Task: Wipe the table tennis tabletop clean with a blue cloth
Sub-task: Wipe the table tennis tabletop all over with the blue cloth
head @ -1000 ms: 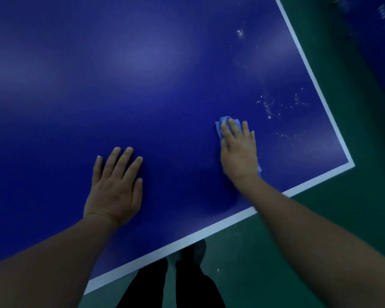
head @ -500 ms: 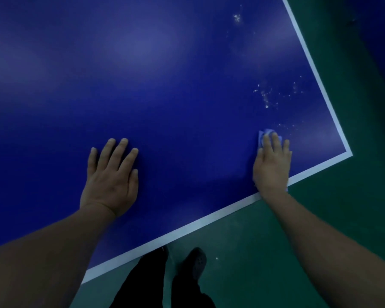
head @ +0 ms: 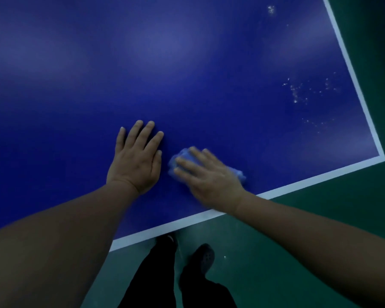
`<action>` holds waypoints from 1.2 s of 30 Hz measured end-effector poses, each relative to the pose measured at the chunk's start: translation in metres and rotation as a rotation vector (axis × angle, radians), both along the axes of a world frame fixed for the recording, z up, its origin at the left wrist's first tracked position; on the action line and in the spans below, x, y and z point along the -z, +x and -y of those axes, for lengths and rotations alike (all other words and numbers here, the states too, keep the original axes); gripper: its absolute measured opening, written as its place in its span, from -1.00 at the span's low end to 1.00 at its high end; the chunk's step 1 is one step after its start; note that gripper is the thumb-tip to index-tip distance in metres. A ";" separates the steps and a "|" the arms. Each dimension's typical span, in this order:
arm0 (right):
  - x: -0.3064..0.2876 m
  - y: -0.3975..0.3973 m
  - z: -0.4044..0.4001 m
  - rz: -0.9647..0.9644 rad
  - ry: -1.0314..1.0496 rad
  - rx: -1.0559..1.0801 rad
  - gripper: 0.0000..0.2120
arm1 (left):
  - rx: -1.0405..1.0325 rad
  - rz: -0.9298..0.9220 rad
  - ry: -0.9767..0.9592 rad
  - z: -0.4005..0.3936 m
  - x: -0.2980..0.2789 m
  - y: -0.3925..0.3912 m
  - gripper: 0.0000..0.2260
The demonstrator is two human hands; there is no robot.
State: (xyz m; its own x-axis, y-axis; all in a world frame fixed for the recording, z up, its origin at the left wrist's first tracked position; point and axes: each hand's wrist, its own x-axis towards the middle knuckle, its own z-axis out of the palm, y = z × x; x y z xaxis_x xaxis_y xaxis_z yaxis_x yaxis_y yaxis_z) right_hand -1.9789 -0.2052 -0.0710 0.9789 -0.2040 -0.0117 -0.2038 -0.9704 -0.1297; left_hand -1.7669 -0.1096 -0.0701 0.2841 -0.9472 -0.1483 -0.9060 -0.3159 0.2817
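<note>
The dark blue table tennis tabletop (head: 187, 63) with a white border line fills most of the view. My right hand (head: 209, 176) presses a light blue cloth (head: 180, 158) flat on the top near the front edge; the cloth shows beyond the fingertips and past the wrist side. My left hand (head: 136, 158) lies flat, palm down, fingers spread, just left of the cloth, holding nothing. White specks of dirt (head: 298, 92) dot the surface toward the right corner, and a smaller patch (head: 271, 8) lies farther back.
The table's front right corner (head: 381, 157) is at the right, with green floor (head: 320, 218) beyond both edges. My dark-trousered legs and shoes (head: 206, 257) stand on the floor just below the front edge.
My right hand has swept the cloth leftward from near the right corner to beside my left hand. The left hand stays planted on the table; the view has shifted.
</note>
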 end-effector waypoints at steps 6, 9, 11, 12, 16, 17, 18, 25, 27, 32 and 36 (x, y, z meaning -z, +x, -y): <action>0.001 -0.037 0.019 -0.111 -0.066 -0.596 -0.41 | 0.002 -0.001 -0.014 -0.001 0.002 0.001 -0.49; -0.006 -0.080 0.076 -0.138 -0.121 -0.470 -0.45 | 0.004 0.006 -0.003 -0.002 0.004 0.001 -0.50; -0.008 -0.091 0.102 -0.100 -0.084 -0.158 -0.58 | 0.004 0.007 0.003 -0.002 0.003 0.001 -0.49; -0.008 -0.087 0.106 -0.068 -0.050 0.066 -0.62 | 0.004 0.005 0.007 -0.001 0.003 0.001 -0.49; -0.002 -0.036 0.058 0.064 -0.021 0.731 -0.59 | 0.010 0.005 0.018 -0.002 0.002 0.002 -0.49; 0.003 -0.029 0.034 0.071 -0.015 0.667 -0.58 | 0.009 0.007 0.018 -0.002 0.002 0.002 -0.49; 0.008 -0.030 0.010 0.074 0.003 0.526 -0.57 | 0.008 0.007 0.017 -0.002 0.002 0.002 -0.49; 0.003 -0.107 0.063 -0.079 0.002 0.763 -0.53 | 0.013 0.041 0.032 -0.002 0.003 0.000 -0.49; 0.000 -0.100 0.083 -0.057 0.016 1.127 -0.52 | 0.004 0.047 0.033 -0.001 0.002 -0.001 -0.48; 0.000 -0.045 0.050 0.062 0.069 1.067 -0.44 | 0.001 0.052 0.012 0.000 0.000 -0.002 -0.44; 0.000 -0.093 0.052 -0.109 0.089 0.361 -0.49 | -0.002 0.077 0.028 0.002 -0.001 -0.004 -0.42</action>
State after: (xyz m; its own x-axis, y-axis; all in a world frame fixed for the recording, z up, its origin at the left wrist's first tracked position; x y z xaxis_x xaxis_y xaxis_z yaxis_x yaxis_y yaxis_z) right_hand -2.0723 -0.2575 -0.0708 0.8361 -0.5291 -0.1449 -0.5478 -0.8194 -0.1690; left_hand -1.7713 -0.1120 -0.0686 0.2973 -0.9426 -0.1521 -0.9241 -0.3241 0.2026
